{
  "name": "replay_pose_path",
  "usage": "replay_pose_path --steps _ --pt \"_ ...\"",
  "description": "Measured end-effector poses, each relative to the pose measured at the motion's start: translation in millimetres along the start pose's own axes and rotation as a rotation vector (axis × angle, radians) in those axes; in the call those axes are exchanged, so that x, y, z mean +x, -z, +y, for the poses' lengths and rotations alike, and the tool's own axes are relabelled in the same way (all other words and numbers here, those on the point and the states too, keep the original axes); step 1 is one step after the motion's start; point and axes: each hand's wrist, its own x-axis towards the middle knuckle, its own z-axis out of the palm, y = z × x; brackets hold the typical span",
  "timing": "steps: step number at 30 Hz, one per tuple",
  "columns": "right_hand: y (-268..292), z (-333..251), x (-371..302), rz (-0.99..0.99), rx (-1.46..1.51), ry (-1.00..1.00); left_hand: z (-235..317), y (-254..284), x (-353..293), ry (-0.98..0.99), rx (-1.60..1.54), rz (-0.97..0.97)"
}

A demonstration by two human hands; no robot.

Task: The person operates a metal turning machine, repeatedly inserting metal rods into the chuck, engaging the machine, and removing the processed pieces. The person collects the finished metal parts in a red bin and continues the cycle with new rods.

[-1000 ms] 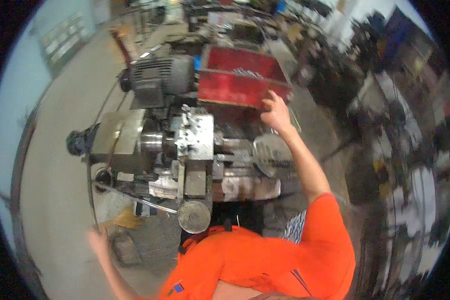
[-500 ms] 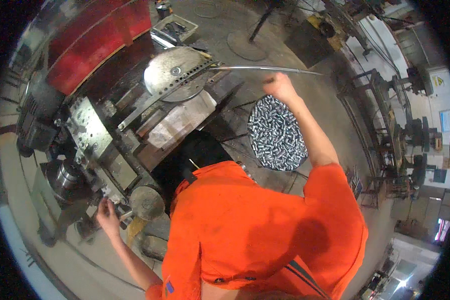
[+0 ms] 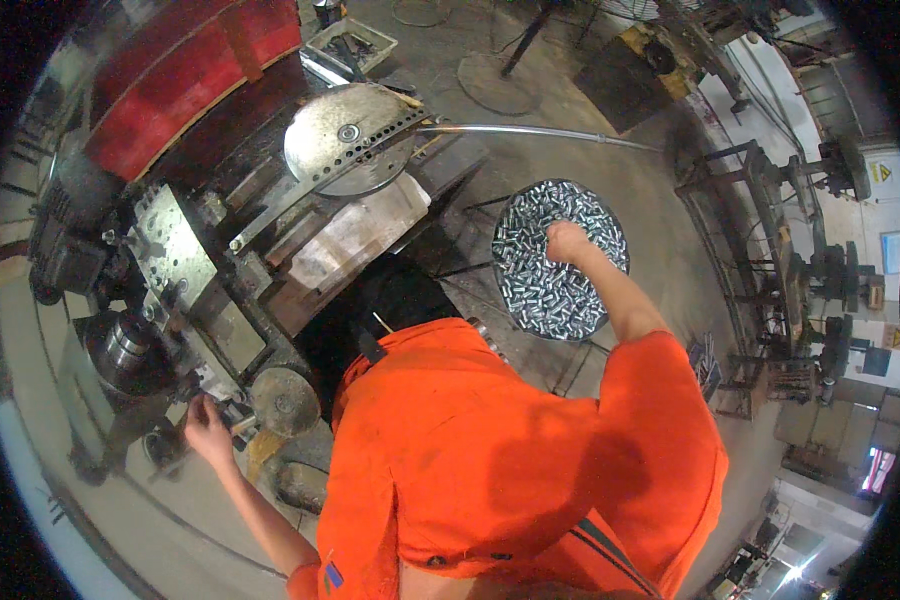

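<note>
Above a round basin heaped with short shiny metal cylinders (image 3: 537,283) is my right hand (image 3: 568,242), its fingers curled closed. What is in those fingers, if anything, is hidden beneath the hand. At the lower left, my left hand (image 3: 208,432) is at the end of the machine (image 3: 232,335), close to a small metal fitting (image 3: 238,425) and a round metal disc (image 3: 286,402). Its fingertips are drawn together; anything between them is too small to make out.
A large round metal plate (image 3: 320,135) with a perforated bar lies on the machine. From there a long thin metal rod (image 3: 540,131) reaches right, beyond the basin. A red panel (image 3: 200,85) stands at the far left, a tray of parts (image 3: 378,48) behind, metal racks (image 3: 735,200) at right.
My right hand has come down and nearer, from beside the long rod to over the cylinders in the basin. My left hand stays by the machine's end, nearly in place.
</note>
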Motion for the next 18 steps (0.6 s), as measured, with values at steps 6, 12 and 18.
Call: replay_pose_path --steps 6,12,18 --pt "1 0 0 -0.074 0.029 -0.039 -2 -1 1 0.031 0.008 0.000" --pt "2 -3 -2 0.106 0.069 -0.068 6 6 3 0.034 -0.123 -0.155" --pt "51 -54 -15 0.412 0.486 0.230 48 40 0 0.023 -0.316 -0.104"
